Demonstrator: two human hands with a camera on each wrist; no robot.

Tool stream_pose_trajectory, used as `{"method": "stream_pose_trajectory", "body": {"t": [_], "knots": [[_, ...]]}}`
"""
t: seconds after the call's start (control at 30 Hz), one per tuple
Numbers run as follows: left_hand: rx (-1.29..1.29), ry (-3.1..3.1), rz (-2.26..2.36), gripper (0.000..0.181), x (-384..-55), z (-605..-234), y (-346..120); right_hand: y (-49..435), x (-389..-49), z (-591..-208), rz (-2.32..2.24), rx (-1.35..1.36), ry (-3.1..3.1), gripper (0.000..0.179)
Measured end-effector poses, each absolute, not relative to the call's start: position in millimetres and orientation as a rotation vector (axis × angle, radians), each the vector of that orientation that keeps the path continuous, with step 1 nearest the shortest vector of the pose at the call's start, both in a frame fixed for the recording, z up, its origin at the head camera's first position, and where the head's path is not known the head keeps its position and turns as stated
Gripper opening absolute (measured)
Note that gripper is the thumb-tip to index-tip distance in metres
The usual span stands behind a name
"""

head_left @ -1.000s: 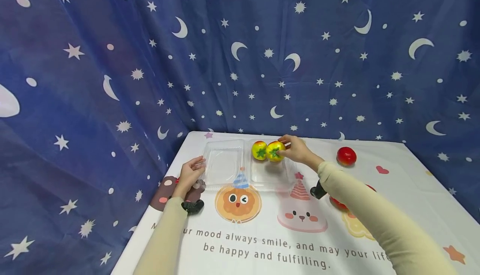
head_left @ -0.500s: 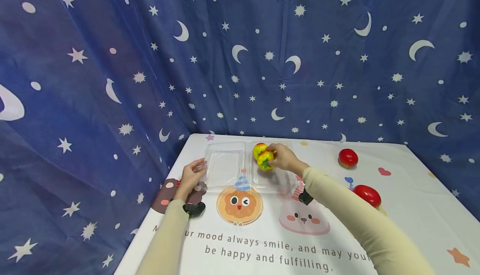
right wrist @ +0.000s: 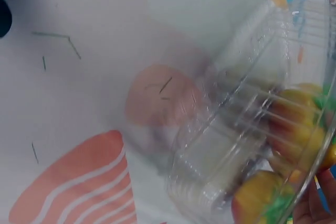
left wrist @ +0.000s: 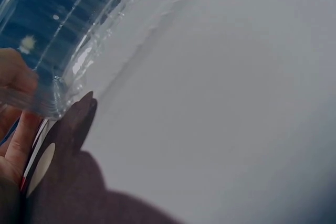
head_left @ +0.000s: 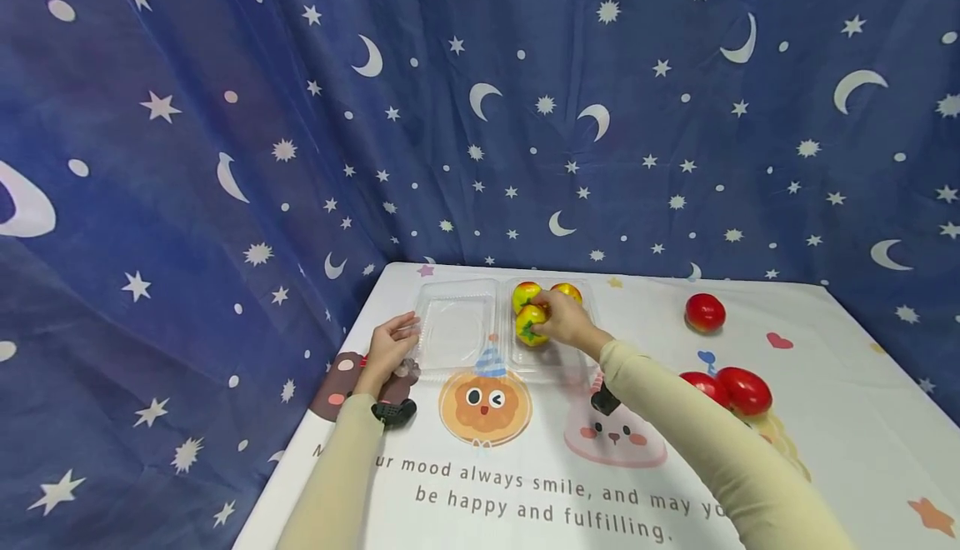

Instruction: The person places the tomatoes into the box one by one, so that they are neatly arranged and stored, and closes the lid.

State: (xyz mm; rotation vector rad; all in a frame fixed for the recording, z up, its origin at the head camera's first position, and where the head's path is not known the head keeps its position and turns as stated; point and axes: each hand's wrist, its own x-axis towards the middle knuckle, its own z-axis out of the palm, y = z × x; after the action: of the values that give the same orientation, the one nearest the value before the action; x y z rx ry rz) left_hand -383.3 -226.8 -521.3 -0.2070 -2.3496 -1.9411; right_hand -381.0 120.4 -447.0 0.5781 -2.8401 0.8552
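A clear plastic clamshell box [head_left: 456,329] lies unfolded at the far side of the table, its two halves side by side. My left hand [head_left: 390,352] pinches the outer edge of the left half; in the left wrist view some fingers [left wrist: 20,142] show past the plastic wall [left wrist: 56,95]. In the right half, my right hand [head_left: 566,321] grips a yellow persimmon-like fruit [head_left: 530,329] with a green leafy top. Another such fruit [head_left: 525,292] sits just behind it, and a third [head_left: 567,290] shows beyond the hand. The right wrist view shows two fruits [right wrist: 296,127] through the box wall.
Red, shiny round fruits lie to the right: one [head_left: 705,312] at the back, two nearer, of which one [head_left: 744,390] is fully seen and the other [head_left: 703,385] is partly behind the right sleeve [head_left: 697,442]. A blue star-patterned curtain [head_left: 480,117] borders the table's back and left.
My right hand has moved left and nearer with the fruit, now in front of the first one. A third yellow fruit has come into sight behind the hand. My left hand keeps its place.
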Motion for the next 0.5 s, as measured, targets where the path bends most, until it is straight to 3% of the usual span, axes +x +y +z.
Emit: {"method": "stream_pose_trajectory", "body": {"t": [0.5], "knots": [[-0.253, -2.327, -1.951, 0.051, -372.1, -508.7, -224.1, 117.6, -380.6, -454.7, 0.925, 0.597, -2.767, 0.054]]}}
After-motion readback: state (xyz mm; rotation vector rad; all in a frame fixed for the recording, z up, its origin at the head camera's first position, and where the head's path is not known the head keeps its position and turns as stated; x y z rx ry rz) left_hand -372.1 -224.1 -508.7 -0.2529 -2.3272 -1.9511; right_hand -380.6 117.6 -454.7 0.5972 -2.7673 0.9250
